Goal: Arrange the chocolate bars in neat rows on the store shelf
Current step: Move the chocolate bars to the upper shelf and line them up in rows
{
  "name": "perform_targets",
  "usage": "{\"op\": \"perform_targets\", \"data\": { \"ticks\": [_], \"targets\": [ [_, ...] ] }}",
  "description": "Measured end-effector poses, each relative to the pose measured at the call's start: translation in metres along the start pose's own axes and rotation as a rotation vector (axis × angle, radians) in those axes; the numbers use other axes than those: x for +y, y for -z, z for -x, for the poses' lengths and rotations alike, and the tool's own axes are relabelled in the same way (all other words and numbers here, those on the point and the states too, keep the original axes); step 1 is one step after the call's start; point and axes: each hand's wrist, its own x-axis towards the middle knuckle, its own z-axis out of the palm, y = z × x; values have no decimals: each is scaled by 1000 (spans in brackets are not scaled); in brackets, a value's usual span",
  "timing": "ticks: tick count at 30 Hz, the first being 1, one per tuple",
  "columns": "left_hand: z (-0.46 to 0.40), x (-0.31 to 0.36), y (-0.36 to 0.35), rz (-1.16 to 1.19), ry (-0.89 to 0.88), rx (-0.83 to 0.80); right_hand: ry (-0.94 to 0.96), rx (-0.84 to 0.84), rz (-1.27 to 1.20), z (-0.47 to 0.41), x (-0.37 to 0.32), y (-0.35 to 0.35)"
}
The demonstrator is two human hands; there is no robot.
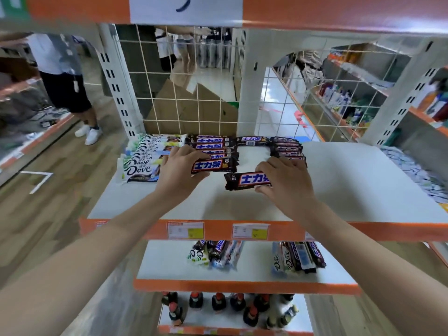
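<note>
While both hands work at the white shelf, the step in hand looks like adding one more brown bar to each of two rows. Furthest left lies a row of pale Dove bars, overlapped like roof tiles and running from the mesh back towards the front edge. Just beside it, the left hand has its fingers curled round the end of a brown bar, thumb below and fingertips on top, holding it at the front of the first brown row. To do this well, I would lay it square to the bars behind, with the same overlap and its ends flush with theirs.

Right of that, a bare lane of shelf runs back to a single bar lying at the rear. The right hand pinches a second brown bar at its right end, fingers closed on it. This bar sits slightly askew, apart from the dark row behind the hand; it wants turning parallel before it goes down.

Everything right of that row is bare and flat, with plenty of room for more rows. Behind the wire mesh, a person stands in the aisle to the left, cardboard leans in the middle, and stocked shelves show far right. Mixed bars wait on the lower shelf.
</note>
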Motion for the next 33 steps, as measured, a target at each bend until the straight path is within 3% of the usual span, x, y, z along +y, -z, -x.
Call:
{"op": "perform_targets", "data": {
  "ticks": [13, 33],
  "targets": [
    [-26, -6, -9, 14, -76, -32, -52, 30, 10, -9, 11, -16],
    [-84, 53, -50, 20, -4, -33, -20, -12, -20, -26, 112, -31]
  ]
}}
